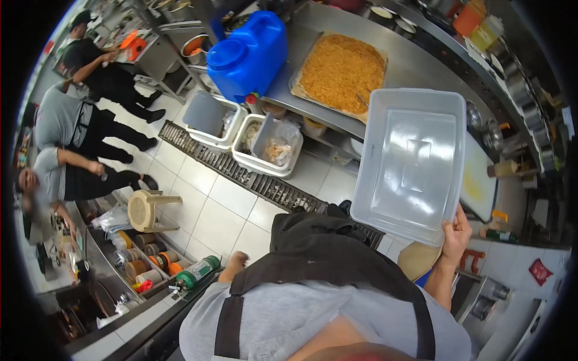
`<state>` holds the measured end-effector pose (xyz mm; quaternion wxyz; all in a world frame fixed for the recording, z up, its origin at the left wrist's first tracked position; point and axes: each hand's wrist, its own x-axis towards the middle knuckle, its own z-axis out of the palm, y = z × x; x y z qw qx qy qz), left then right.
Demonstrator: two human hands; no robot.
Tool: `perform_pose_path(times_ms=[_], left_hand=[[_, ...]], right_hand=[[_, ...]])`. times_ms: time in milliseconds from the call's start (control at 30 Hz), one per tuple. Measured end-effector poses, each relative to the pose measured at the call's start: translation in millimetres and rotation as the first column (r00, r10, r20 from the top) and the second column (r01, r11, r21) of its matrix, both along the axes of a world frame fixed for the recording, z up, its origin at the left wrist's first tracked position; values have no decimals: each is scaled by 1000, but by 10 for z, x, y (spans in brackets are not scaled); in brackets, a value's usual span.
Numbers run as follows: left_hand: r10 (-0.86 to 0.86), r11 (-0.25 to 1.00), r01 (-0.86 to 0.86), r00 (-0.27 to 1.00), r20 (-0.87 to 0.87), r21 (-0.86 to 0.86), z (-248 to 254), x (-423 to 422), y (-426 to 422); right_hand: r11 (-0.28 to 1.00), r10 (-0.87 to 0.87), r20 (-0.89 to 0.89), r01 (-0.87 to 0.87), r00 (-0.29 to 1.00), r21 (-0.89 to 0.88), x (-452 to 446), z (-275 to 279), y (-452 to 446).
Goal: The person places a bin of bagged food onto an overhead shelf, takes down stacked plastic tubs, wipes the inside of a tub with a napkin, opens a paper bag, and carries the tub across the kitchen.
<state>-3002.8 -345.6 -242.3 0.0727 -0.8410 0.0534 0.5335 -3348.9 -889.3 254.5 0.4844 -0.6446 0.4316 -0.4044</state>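
Note:
My right hand [456,236] is closed on the near right corner of a clear plastic storage bin [415,159]. The bin is tilted, and its rim and base face me. My left hand [239,259] hangs low beside my dark apron [325,259], touching nothing that I can see; its fingers are too small and foreshortened to read. Beyond the bin, on the steel counter [415,72], lies a tray [343,72] spread with an orange-brown, crumbly food. A utensil handle sticks out of the food near the bin's edge.
A blue jerrycan [247,57] stands on the counter's left end. Two white bins [268,144] sit below, by a floor drain grate [241,171]. A beige stool [150,210], a green cylinder [198,272] and shelves are on the left. Several people stand at far left. A cutting board [478,180] lies right.

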Motion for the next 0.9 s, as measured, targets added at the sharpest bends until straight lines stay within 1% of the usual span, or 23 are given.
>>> perform_pose_path(times_ms=[33, 67, 100, 133, 167, 233, 267, 300, 333, 367, 400, 433, 500, 567, 600, 633, 667, 700, 733, 767, 800, 833, 900], left_hand=[[29, 1000, -30, 996, 89, 0, 29, 146, 39], [41, 999, -40, 978, 206, -10, 328, 305, -103], [218, 975, -224, 941, 260, -7, 359, 539, -144], [442, 897, -427, 876, 194, -114, 495, 734, -250], [578, 810, -557, 811, 88, -186, 379, 984, -283], [567, 798, -496, 809, 151, -341, 601, 1226, -668], [707, 659, -546, 684, 179, -517, 1006, 1109, -998], [771, 551, -581, 629, 100, -599, 1270, 1042, -1261], [801, 471, -565, 596, 59, -678, 1362, 942, -1460], [766, 472, -519, 641, 41, -713, 1416, 849, -1590], [684, 526, -446, 728, 48, -724, 1486, 733, -1677], [663, 501, -387, 746, 57, -774, 1514, 551, -1746], [631, 511, -488, 772, -76, -708, 1524, 304, -1719], [767, 444, -675, 626, -140, -589, 1323, 61, -1469], [757, 536, -678, 650, -70, -503, 1028, -42, -1208], [737, 616, -675, 675, -4, -407, 797, -165, -904], [778, 587, -738, 628, -19, -332, 750, -318, -671], [811, 556, -787, 584, -30, -268, 551, -481, -375], [932, 332, -929, 350, -96, -165, 614, -602, -216], [963, 242, -967, 250, -104, -83, 537, -715, -16], [962, 232, -971, 237, -136, -55, 155, -955, 280], [960, 224, -974, 225, -167, -26, 296, -1016, 347], [966, 196, -978, 180, -186, 74, 304, -1249, 744]], right_hand=[[1000, 22, 18, -22, 1000, -7, 77, -18, -44], [990, 76, -156, -94, 985, -109, 144, -30, -96], [964, 103, -329, -177, 939, -201, 216, -29, -146], [904, 81, -361, -221, 929, -366, 386, -12, -159], [896, 96, -351, -234, 931, -376, 513, 13, -181], [730, 261, -429, -468, 865, -499, 752, 85, -255], [654, 305, -450, -528, 839, -541, 908, 125, -303], [635, 332, -449, -548, 830, -544, 1065, 137, -350], [536, 423, -450, -617, 787, -576, 1245, 125, -396], [423, 512, -453, -673, 730, -607, 1460, 118, -434], [386, 548, -452, -692, 704, -609, 1690, 115, -442], [322, 602, -461, -727, 652, -607, 1914, 97, -421], [227, 675, -474, -770, 566, -596, 2340, -12, -330], [197, 763, -437, -816, 476, -544, 2801, -152, -174], [180, 775, -435, -820, 458, -543, 3024, -208, -59], [242, 827, -388, -881, 407, -407, 3258, -269, 69], [284, 872, -331, -924, 360, -256, 3490, -364, 184], [264, 880, -329, -929, 342, -259, 3748, -575, 289], [306, 949, -55, -950, 309, -64, 4027, -841, 420], [280, 925, 226, -950, 306, 140, 4268, -983, 561], [242, 896, 310, -934, 319, 262, 4449, -990, 696], [232, 896, 320, -938, 309, 257, 4608, -1039, 821], [225, 885, 315, -907, 344, 357, 4868, -1132, 994]])
